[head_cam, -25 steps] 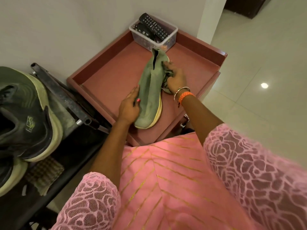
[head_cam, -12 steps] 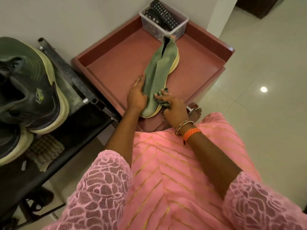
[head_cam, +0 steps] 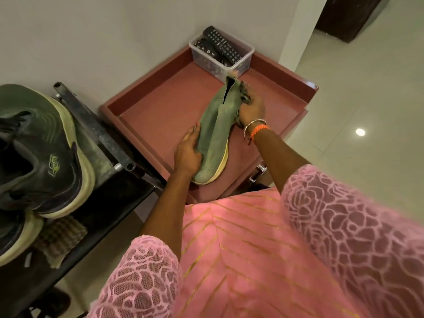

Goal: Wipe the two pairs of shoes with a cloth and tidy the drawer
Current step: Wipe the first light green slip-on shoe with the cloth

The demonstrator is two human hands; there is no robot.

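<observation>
I see the green shoe [head_cam: 215,134] lying in the drawer [head_cam: 156,109], toe toward 6 o'clock. My left hand [head_cam: 187,152] holds its side; my right hand [head_cam: 251,109] pinches the cloth [head_cam: 245,97] at the heel. The dark shoes [head_cam: 43,157] at 9 o'clock look unwiped, so I judge most of the job remains.

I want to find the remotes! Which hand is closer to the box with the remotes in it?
The right hand. It holds the cloth at the green shoe's far end, just below the clear box. The left hand holds the shoe's near end, farther away.
</observation>
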